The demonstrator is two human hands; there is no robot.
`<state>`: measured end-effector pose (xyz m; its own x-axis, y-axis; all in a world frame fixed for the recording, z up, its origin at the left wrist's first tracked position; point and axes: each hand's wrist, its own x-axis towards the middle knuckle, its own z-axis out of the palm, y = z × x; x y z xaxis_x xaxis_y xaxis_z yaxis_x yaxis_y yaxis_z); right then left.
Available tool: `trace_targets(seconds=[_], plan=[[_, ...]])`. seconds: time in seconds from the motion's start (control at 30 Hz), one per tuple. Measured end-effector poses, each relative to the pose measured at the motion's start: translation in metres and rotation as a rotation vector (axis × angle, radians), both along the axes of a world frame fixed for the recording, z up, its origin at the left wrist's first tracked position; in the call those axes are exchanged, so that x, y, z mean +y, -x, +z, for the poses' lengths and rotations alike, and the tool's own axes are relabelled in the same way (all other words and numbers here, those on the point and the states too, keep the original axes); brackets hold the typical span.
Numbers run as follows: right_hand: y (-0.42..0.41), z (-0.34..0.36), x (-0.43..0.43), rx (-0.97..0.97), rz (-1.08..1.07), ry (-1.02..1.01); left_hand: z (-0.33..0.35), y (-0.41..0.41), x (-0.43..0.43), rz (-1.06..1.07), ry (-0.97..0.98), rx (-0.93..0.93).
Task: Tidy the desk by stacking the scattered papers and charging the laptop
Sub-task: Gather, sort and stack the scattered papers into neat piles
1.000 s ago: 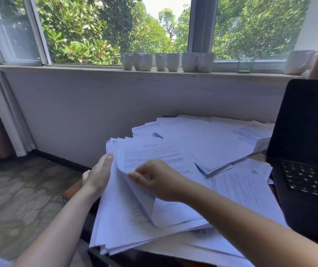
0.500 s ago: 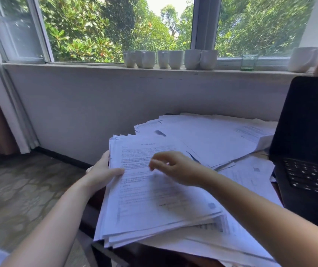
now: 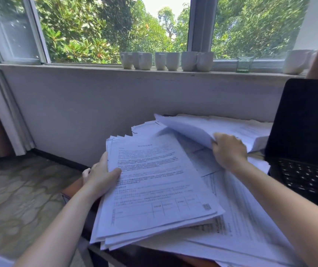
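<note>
left hand (image 3: 100, 176) grips paper stack (image 3: 154, 189); right hand (image 3: 229, 151) lifts sheet (image 3: 189, 128)

Bright daylight enters through the window (image 3: 115, 29) before me; the sky (image 3: 165, 6) glares white. My papers (image 3: 160, 180) look bluish and slightly motion-blurred, and the view bends at its edges.

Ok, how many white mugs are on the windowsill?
8 white mugs: seven in an overlapping row mid-sill, one far right; another may be hidden behind it.

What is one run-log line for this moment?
left hand: holds paper stack | right hand: grips curled sheets | laptop: open
</note>
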<state>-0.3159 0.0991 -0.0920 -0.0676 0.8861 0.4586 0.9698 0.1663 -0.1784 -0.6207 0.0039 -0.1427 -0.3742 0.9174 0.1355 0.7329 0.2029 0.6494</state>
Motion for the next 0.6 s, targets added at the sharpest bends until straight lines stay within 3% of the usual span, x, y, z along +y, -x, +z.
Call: trace_targets(seconds=[0.1,0.23,0.6], plan=[[-0.005,0.014,0.003,0.179,0.129,-0.203,-0.001,0.001,0.002,0.017,0.006,0.014],[0.009,0.025,-0.02,0.178,0.432,-0.361,-0.004,0.004,0.004,0.024,0.008,0.018],[0.094,-0.001,-0.101,0.059,1.006,0.109,0.003,-0.007,-0.002,0.089,-0.074,-0.147]])
